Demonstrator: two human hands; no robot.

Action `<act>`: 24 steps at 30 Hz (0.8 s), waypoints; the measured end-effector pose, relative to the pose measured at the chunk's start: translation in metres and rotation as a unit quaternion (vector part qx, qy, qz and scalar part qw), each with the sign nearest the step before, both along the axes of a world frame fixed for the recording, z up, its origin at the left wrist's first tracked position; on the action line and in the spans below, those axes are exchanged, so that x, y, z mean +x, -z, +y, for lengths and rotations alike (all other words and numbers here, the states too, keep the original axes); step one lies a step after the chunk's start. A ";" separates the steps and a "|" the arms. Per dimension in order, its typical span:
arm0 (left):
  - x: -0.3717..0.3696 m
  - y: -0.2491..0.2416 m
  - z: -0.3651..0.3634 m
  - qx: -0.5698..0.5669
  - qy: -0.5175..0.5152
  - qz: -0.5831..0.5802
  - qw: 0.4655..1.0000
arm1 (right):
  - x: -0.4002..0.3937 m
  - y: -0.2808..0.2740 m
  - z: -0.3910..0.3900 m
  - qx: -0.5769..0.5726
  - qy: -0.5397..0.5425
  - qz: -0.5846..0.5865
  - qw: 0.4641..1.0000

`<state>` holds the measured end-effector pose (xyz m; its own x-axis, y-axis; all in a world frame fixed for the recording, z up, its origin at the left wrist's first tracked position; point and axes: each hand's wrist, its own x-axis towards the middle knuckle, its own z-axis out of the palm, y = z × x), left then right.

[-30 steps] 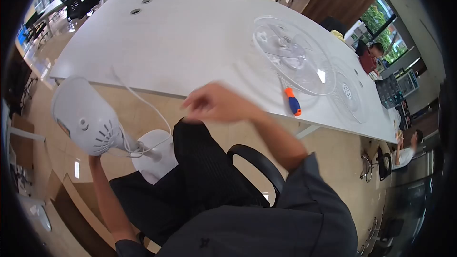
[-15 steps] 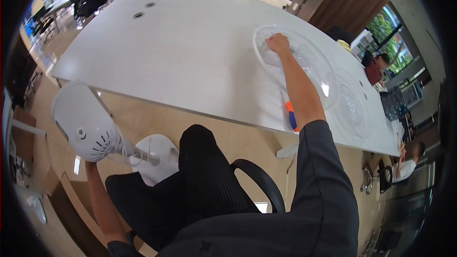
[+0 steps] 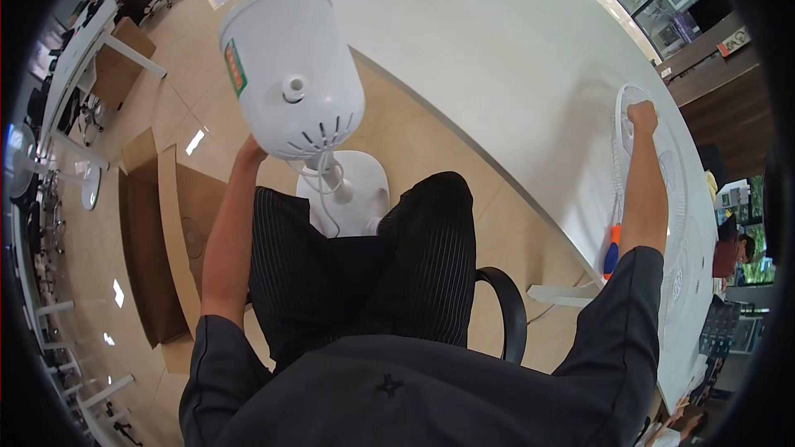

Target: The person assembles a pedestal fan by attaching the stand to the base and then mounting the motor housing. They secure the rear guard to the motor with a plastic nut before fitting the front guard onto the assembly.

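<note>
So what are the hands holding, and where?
The left hand grips the white fan head at its lower side. The right hand holds the clear fan guard by its rim.

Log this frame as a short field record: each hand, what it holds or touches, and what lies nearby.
left hand: grips the underside of the white fan motor housing, held up over the lap
right hand: closed on the rim of the clear fan grille lying on the white table
fan base: round, white, on the floor between the knees, cord coiled at the stem
screwdriver: orange and blue handle, at the table edge beside the right forearm
seat: black chair armrest by the right thigh
</note>
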<state>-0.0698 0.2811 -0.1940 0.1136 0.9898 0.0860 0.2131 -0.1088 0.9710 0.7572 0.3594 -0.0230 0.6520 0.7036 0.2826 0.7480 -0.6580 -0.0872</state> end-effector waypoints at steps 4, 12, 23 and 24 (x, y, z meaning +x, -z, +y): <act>0.009 -0.003 0.004 -0.007 0.018 0.006 1.000 | 0.015 0.000 0.003 -0.100 -0.032 -0.020 0.994; 0.010 0.001 0.000 0.007 -0.009 0.005 1.000 | 0.003 -0.001 0.002 -0.024 -0.086 -0.154 0.984; 0.037 -0.012 -0.007 -0.021 -0.002 -0.057 0.998 | -0.395 -0.089 -0.204 0.537 -0.336 0.144 0.761; 0.046 -0.024 -0.011 0.000 0.003 -0.047 0.999 | -0.428 -0.050 -0.210 0.555 -0.323 0.216 0.736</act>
<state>-0.0241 0.2698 -0.1697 0.1116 0.9890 0.0970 0.1206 -0.1103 0.9865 0.3288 0.1499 0.0270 0.4811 0.3985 0.7808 0.6182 0.4773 -0.6245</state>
